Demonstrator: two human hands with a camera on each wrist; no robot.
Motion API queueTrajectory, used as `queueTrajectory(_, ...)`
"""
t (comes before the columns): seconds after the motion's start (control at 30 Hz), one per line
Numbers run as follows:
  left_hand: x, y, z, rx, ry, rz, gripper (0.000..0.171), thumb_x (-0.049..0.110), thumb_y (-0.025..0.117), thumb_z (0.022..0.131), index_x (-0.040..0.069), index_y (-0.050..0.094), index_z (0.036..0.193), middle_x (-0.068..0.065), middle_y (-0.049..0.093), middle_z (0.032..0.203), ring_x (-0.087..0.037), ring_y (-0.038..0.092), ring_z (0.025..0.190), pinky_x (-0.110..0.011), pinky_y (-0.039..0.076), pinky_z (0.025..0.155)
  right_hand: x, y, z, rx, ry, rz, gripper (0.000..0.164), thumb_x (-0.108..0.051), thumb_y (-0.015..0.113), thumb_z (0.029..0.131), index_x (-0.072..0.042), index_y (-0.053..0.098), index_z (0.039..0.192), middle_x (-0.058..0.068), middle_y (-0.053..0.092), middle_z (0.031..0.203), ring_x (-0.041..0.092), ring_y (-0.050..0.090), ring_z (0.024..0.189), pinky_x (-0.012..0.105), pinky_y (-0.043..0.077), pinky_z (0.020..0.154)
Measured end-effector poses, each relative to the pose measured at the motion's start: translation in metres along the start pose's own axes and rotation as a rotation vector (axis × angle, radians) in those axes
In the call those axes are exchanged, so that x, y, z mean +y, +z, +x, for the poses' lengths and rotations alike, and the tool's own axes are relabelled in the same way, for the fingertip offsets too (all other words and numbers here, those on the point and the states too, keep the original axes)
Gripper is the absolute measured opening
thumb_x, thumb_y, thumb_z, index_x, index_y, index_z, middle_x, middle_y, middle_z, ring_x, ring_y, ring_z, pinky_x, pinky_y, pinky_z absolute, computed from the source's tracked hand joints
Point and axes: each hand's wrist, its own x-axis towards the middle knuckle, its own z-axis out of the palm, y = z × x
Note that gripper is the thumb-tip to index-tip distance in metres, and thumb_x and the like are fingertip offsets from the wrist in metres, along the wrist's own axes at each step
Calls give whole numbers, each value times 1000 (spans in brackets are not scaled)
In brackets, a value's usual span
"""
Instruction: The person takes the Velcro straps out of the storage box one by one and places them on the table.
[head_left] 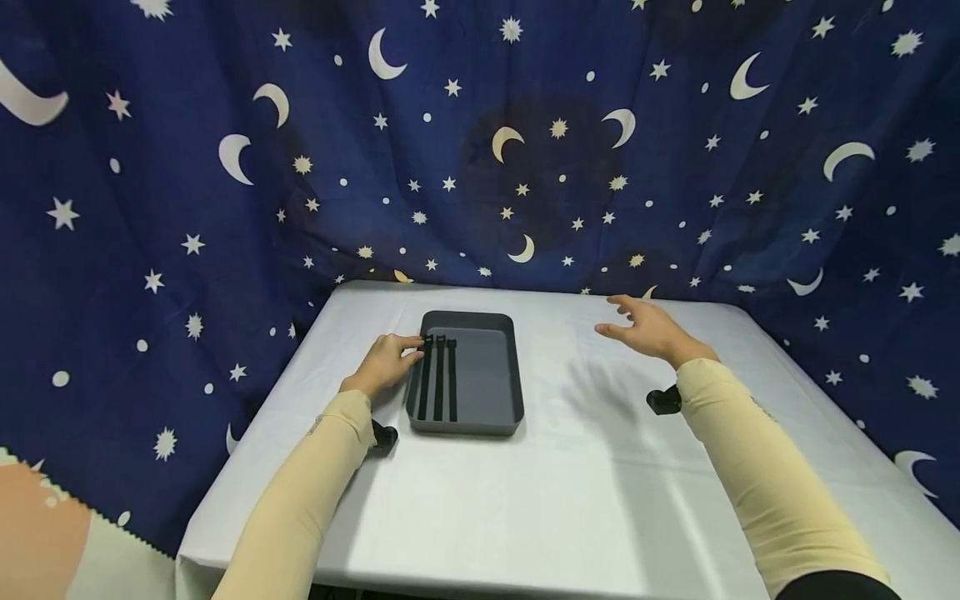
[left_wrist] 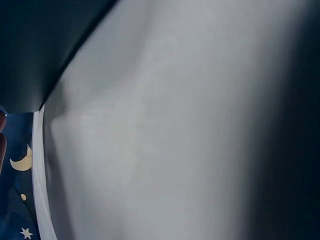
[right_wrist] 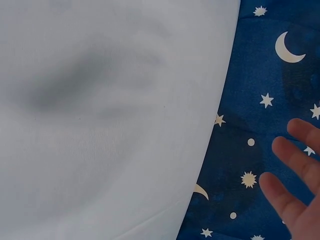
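Observation:
A grey rectangular tray (head_left: 517,375) lies on the white-covered table, left of centre. Inside, along its left side, are three narrow black straps (head_left: 439,379) side by side, each with a wider end at the far side. My left hand (head_left: 384,362) reaches over the tray's left rim and pinches the far end of the leftmost strap between thumb and fingers. In the left wrist view only a sliver of fingertips (left_wrist: 2,132) shows beside the tray's dark wall (left_wrist: 40,50). My right hand (head_left: 647,329) hovers above the table's right half, fingers spread and holding nothing.
A white cloth (head_left: 480,508) covers the table. Behind and at both sides hangs a dark blue curtain (head_left: 450,208) with moons and stars. Black wrist-worn devices (head_left: 384,437) sit under both cuffs. The right hand casts a shadow on the cloth.

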Motion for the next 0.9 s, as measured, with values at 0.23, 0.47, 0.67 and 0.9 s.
queueTrajectory(0.23,0,5,-3,41,2,-49,30,13,65,98,-4,69,122,-17,66,131,-33,61,127,-47,46,113,-5,4,2,-3,-9,-7,86,-60,56,96,-8,27,158,29,40,153,49,41,139,68,39,109)
queueTrajectory(0.47,1,9,-4,66,-18,-72,28,12,65,98,-4,70,120,-15,68,128,-32,62,125,-44,46,113,-10,9,5,1,-27,-16,83,-59,55,97,-8,29,157,29,44,150,48,45,136,66,43,107)
queueTrajectory(0.67,2,11,-5,103,-13,-110,26,10,66,97,-6,71,117,-17,69,124,-33,64,121,-44,48,111,-12,21,5,-3,-31,-1,80,-58,55,97,-9,31,156,28,46,149,47,48,134,65,45,106)
queueTrajectory(0.9,3,11,-5,107,-32,-137,25,10,66,97,-5,71,116,-17,68,124,-32,64,122,-43,47,111,-15,31,10,-9,-44,6,80,-58,56,96,-9,32,155,28,47,148,48,49,133,65,45,105)
